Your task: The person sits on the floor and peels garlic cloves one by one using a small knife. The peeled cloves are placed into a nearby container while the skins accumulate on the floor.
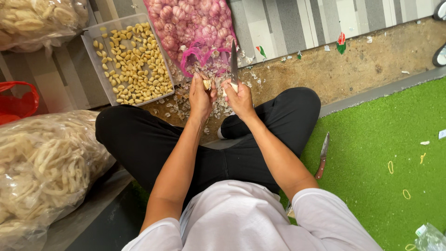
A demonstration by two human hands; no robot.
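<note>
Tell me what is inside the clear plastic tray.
The clear plastic tray holds loose peeled garlic cloves, pale yellow, spread over its floor. Whatever lies beneath the denser heap is covered.

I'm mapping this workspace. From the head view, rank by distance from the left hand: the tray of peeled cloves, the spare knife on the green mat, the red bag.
1. Tray of peeled cloves, up-left of the left hand.
2. Spare knife, lower right.
3. Red bag, far left edge.

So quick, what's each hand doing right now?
Left hand: closed on a garlic clove.
Right hand: closed on a knife, blade pointing away from the person.
</note>
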